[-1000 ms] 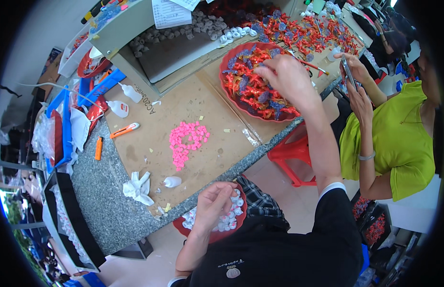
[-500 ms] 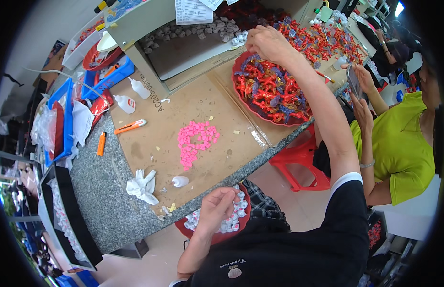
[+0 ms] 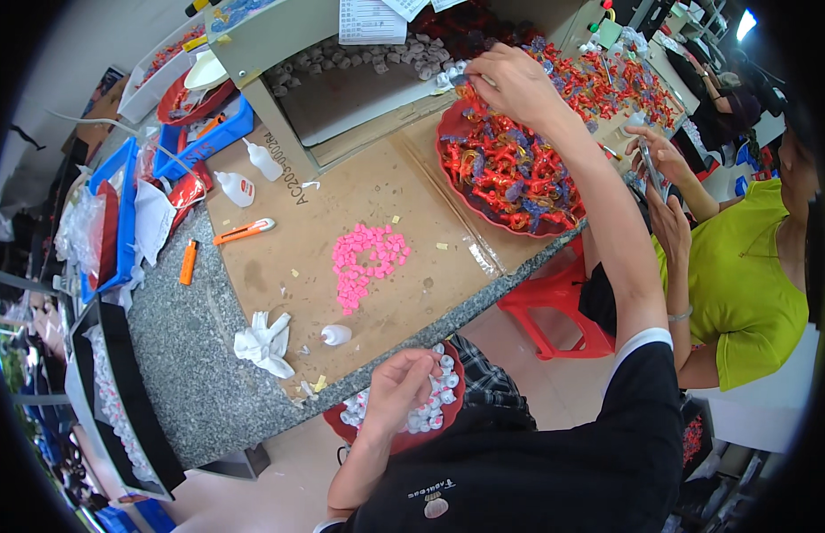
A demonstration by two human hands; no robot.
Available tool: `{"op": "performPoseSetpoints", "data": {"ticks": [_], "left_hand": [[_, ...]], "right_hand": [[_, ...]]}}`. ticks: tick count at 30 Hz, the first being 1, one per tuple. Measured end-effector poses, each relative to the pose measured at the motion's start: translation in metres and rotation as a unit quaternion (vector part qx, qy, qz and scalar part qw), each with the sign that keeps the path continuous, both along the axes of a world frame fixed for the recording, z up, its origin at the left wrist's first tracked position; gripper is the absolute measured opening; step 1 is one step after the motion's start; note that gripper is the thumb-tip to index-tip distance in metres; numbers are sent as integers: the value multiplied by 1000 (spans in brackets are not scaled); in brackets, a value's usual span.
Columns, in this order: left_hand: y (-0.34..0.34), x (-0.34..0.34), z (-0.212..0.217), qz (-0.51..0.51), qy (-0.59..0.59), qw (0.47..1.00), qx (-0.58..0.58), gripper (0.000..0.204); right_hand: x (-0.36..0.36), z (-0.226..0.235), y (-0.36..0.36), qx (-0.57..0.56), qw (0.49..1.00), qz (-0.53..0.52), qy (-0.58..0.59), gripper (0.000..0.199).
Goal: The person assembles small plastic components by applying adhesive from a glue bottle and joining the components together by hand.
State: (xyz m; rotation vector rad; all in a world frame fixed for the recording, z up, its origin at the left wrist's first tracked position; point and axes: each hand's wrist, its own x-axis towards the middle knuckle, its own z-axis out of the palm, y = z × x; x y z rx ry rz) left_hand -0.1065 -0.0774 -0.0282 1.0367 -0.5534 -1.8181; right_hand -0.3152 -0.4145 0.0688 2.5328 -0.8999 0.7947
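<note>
The left hand (image 3: 396,391) rests low, in the person's lap, its fingers curled together over the small white caps (image 3: 435,404) in a red bowl (image 3: 377,435). Whether it grips one cap cannot be told, since the knuckles hide the fingertips. The bowl sits just under the counter (image 3: 190,373) edge, so caps are close without reaching up.

The right hand (image 3: 515,84) stretches far forward, past the red tray (image 3: 466,191) heaped with red and purple toy parts, to the grey box (image 3: 341,98) of pale pieces behind it. Its fingers are pinched on what looks like a small pale piece at the box's front lip.

A cluster of pink beads (image 3: 366,262) lies on the cardboard sheet (image 3: 279,266) in the middle, within easy reach of both hands. An orange knife (image 3: 244,232), glue bottles (image 3: 253,173) and a crumpled tissue (image 3: 263,342) lie off to the left, out of the working space.
</note>
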Motion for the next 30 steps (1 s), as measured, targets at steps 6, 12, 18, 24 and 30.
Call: {"op": "performPoseSetpoints", "data": {"ticks": [6,12,18,24,30], "left_hand": [[-1,-6,14,89,-157,974,-139,54],[-6,-11,12,74,-183,972,-130,63],[-8,-5,16,119,-93,988,-31,34],[-1,-9,15,113,-178,974,-80,27],[-3,1,17,83,-56,995,0,16]], "right_hand": [[36,-1,162,290,942,42,-167,9],[55,-47,248,362,918,23,-163,14],[55,-68,261,513,818,36,-258,18],[46,-82,272,655,677,30,-335,32],[50,-81,280,577,750,55,-319,31]]}}
